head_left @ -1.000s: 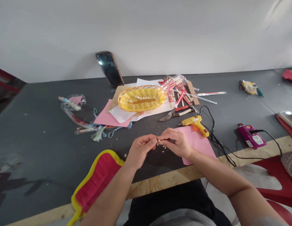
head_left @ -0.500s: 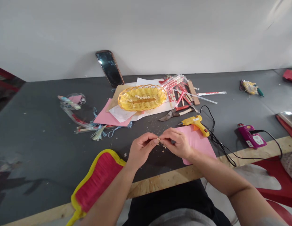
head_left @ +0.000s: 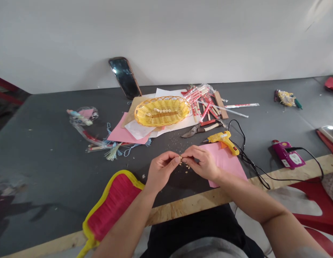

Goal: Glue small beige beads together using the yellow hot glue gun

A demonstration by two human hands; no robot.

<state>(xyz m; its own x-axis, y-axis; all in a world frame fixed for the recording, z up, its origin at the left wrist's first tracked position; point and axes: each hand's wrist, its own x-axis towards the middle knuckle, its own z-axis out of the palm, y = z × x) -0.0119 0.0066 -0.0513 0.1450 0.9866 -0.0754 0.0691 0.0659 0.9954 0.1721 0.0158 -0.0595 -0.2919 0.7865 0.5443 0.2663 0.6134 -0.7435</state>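
Note:
My left hand (head_left: 163, 169) and my right hand (head_left: 200, 163) meet over the grey table, fingertips pinched together on a tiny pale piece (head_left: 180, 158). Its kind is too small to make out. Several similar pale bits (head_left: 187, 167) lie scattered on the table just under my fingers. A pink sheet of paper (head_left: 227, 165) lies partly beneath my right wrist. Beyond it rests a yellow hot glue gun (head_left: 222, 140), its nozzle toward the left. Pruning shears (head_left: 200, 129) lie behind my hands. A red fan-shaped piece with a yellow border (head_left: 115, 204) is partly covered by my left forearm.
A yellow woven basket (head_left: 162, 120) holding small pale pieces stands on papers at the back. Wrapped chopsticks (head_left: 206, 102) are heaped beside it. A phone (head_left: 125, 78) leans on the wall. Tassels (head_left: 114, 152) lie left. The glue gun's cord reaches a purple power box (head_left: 288, 154).
Both hands stay almost in place, still pinching the tiny piece, with only slight finger movement. The whole view has shifted very slightly.

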